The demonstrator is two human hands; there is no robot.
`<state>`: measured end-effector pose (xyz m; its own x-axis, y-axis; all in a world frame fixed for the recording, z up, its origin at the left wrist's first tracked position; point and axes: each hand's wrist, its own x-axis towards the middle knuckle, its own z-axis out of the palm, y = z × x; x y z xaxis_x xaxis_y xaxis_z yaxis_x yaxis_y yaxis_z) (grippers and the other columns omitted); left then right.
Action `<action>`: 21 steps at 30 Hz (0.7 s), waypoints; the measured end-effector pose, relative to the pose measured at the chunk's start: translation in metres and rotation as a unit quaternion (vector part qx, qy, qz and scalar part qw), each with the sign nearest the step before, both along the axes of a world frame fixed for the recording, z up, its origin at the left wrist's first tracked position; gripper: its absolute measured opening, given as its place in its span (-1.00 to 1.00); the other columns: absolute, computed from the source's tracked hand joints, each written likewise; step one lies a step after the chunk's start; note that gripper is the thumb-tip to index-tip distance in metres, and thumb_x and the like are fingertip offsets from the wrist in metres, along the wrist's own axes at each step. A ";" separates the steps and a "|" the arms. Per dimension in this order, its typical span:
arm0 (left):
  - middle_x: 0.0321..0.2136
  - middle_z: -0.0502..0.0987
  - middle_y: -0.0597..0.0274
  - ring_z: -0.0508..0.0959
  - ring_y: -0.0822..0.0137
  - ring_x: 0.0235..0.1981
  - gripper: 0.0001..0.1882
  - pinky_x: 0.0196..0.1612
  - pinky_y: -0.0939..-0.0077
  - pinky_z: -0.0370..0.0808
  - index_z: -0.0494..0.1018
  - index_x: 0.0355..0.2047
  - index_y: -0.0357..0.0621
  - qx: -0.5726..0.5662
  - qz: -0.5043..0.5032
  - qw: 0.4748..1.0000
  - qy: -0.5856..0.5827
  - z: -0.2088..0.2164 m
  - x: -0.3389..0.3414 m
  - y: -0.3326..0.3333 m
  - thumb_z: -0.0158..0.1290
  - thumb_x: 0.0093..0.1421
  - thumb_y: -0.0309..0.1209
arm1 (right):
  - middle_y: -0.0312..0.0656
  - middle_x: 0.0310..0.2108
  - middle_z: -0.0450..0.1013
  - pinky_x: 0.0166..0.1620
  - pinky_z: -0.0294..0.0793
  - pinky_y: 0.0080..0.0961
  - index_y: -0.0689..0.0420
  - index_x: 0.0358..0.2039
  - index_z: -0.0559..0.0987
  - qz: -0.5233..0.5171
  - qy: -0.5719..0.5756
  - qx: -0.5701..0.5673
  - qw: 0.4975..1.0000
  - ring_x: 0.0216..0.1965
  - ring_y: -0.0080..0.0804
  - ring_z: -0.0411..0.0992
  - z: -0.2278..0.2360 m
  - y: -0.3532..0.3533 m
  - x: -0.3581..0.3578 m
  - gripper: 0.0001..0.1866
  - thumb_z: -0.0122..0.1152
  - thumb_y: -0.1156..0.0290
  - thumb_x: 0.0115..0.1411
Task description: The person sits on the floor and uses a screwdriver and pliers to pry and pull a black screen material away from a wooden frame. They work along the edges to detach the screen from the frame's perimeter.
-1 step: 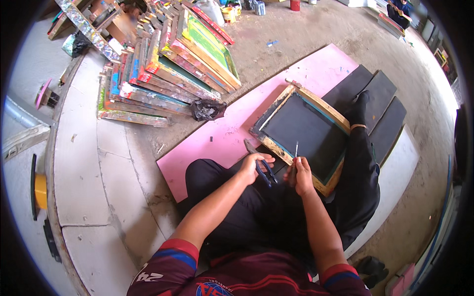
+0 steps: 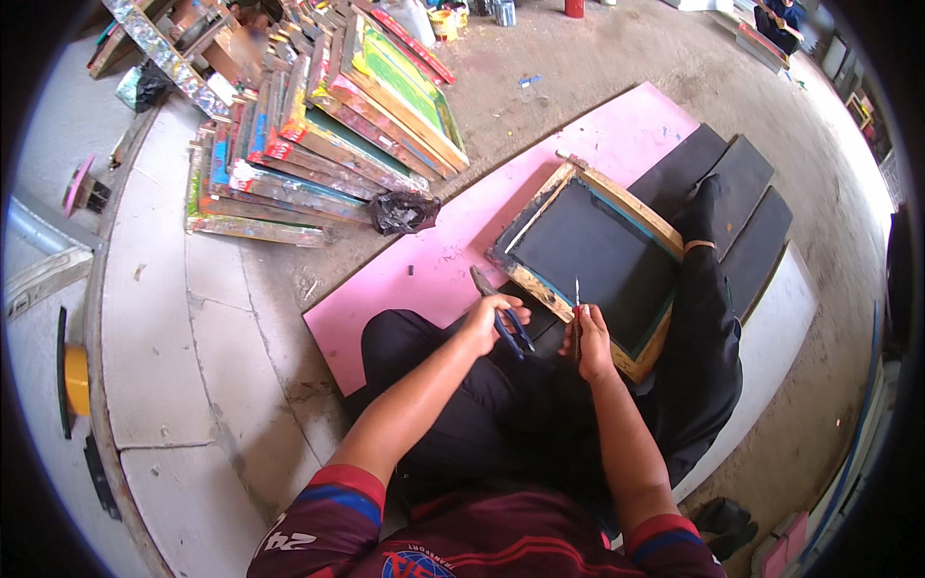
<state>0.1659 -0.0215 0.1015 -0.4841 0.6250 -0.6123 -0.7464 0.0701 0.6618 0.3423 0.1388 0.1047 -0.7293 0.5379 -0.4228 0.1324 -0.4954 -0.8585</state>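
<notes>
My left hand (image 2: 493, 322) is closed on a pair of pliers (image 2: 514, 335) with dark blue handles; their metal jaws point away from me, toward the pink board. In my right hand (image 2: 594, 337) is a screwdriver (image 2: 578, 318) with a reddish-brown handle, its thin metal shaft pointing up and away. The shaft overlaps the near part of a wooden screen frame (image 2: 542, 295) in my view; whether it touches I cannot tell. Dark mesh (image 2: 597, 246) is stretched inside the frame, which lies in front of me beside my outstretched leg (image 2: 701, 318).
The frame lies partly over a pink board (image 2: 366, 310). Dark flat panels (image 2: 725, 188) lie beyond my foot. Paint-stained frames (image 2: 299, 159) lean in a row at the far left, with a black plastic bag (image 2: 405, 212) against them. Another person (image 2: 779, 24) sits far right.
The view has shifted slightly. The pliers and my left hand have moved a little to the left, and the screwdriver has turned slightly in my right hand.
</notes>
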 end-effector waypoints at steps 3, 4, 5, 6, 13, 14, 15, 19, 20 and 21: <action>-0.43 0.62 0.12 0.67 0.15 -0.45 -0.72 -0.36 0.17 0.62 0.49 -0.13 -0.19 -0.100 -0.018 0.994 0.038 -0.008 -0.040 -0.003 0.01 0.14 -0.38 | -0.40 -0.59 0.21 -0.67 0.16 -0.59 0.07 -0.24 0.42 0.002 -0.068 0.041 0.997 -0.70 -0.63 0.15 0.006 0.000 -0.009 -0.64 -0.09 0.05 0.56; -0.49 0.57 0.15 0.61 0.20 -0.52 -0.75 -0.43 0.16 0.61 0.47 -0.16 -0.15 -0.117 -0.030 0.991 0.048 -0.008 -0.052 -0.005 0.07 0.15 -0.37 | -0.41 -0.60 0.20 -0.67 0.15 -0.60 0.07 -0.26 0.43 0.027 -0.088 0.060 0.994 -0.71 -0.64 0.14 0.005 0.001 -0.013 -0.63 -0.09 0.04 0.55; -0.53 0.51 0.23 0.54 0.29 -0.58 -0.78 -0.45 0.20 0.61 0.45 -0.19 -0.11 -0.145 -0.045 0.987 0.053 -0.011 -0.064 -0.004 0.13 0.18 -0.35 | -0.41 -0.61 0.20 -0.68 0.13 -0.61 0.08 -0.28 0.43 0.053 -0.109 0.079 0.990 -0.72 -0.65 0.12 0.004 0.001 -0.019 -0.61 -0.08 0.03 0.55; -0.53 0.50 0.27 0.55 0.31 -0.55 -0.79 -0.43 0.21 0.63 0.47 -0.19 -0.09 -0.147 -0.041 0.986 0.069 -0.011 -0.071 -0.003 0.16 0.19 -0.34 | -0.41 -0.62 0.20 -0.67 0.18 -0.60 0.10 -0.32 0.42 0.053 -0.123 0.093 0.987 -0.72 -0.64 0.15 0.009 -0.002 -0.027 -0.64 -0.01 0.09 0.53; -0.45 0.50 0.31 0.46 0.45 -0.60 -0.62 -0.54 0.46 0.46 0.44 -0.02 -0.15 -0.159 0.065 0.981 0.091 -0.017 -0.080 0.006 0.15 0.12 -0.53 | -0.34 -0.48 0.33 -0.60 0.38 -0.58 0.00 0.40 0.28 0.112 -0.197 0.178 0.958 -0.63 -0.63 0.33 0.008 -0.015 -0.084 -0.44 0.13 0.33 0.43; -0.45 0.50 0.30 0.46 0.45 -0.60 -0.57 -0.54 0.48 0.46 0.45 0.04 -0.17 -0.155 0.071 0.981 0.096 -0.016 -0.084 0.008 0.15 0.11 -0.54 | -0.15 -0.38 0.52 -0.44 0.56 -0.36 -0.13 0.46 0.27 0.155 -0.242 0.199 0.937 -0.50 -0.33 0.56 0.017 -0.016 -0.093 -0.39 0.14 0.30 0.43; -0.44 0.50 0.29 0.46 0.45 -0.60 -0.52 -0.55 0.49 0.45 0.45 0.09 -0.19 -0.152 0.074 0.980 0.102 -0.014 -0.089 0.009 0.14 0.10 -0.55 | -0.08 -0.31 0.56 -0.35 0.58 -0.29 -0.13 0.43 0.30 0.144 -0.217 0.313 0.913 -0.41 -0.21 0.59 0.009 -0.018 -0.096 -0.42 0.14 0.28 0.43; -0.39 0.56 0.24 0.50 0.44 -0.56 -0.35 -0.51 0.48 0.50 0.42 0.28 -0.16 -0.159 0.043 0.981 0.100 -0.008 -0.101 0.010 0.14 0.11 -0.57 | 0.14 -0.02 0.60 0.03 0.54 -0.04 -0.07 0.31 0.45 0.152 -0.222 0.475 0.838 0.00 0.18 0.57 0.010 -0.031 -0.115 -0.52 0.18 0.23 0.40; -0.40 0.55 0.24 0.51 0.44 -0.55 -0.33 -0.51 0.48 0.50 0.42 0.30 -0.16 -0.161 0.040 0.982 0.094 -0.011 -0.101 0.011 0.14 0.11 -0.58 | 0.12 -0.04 0.61 0.02 0.54 -0.04 -0.07 0.30 0.46 0.167 -0.247 0.482 0.824 0.00 0.18 0.57 0.011 -0.033 -0.120 -0.53 0.18 0.24 0.40; -0.41 0.55 0.23 0.52 0.43 -0.54 -0.32 -0.50 0.49 0.50 0.41 0.31 -0.16 -0.163 0.035 0.982 0.087 -0.010 -0.099 0.012 0.13 0.11 -0.58 | 0.11 -0.06 0.62 0.02 0.55 -0.05 -0.06 0.29 0.47 0.181 -0.274 0.488 0.809 -0.01 0.17 0.57 0.013 -0.034 -0.124 -0.53 0.19 0.26 0.39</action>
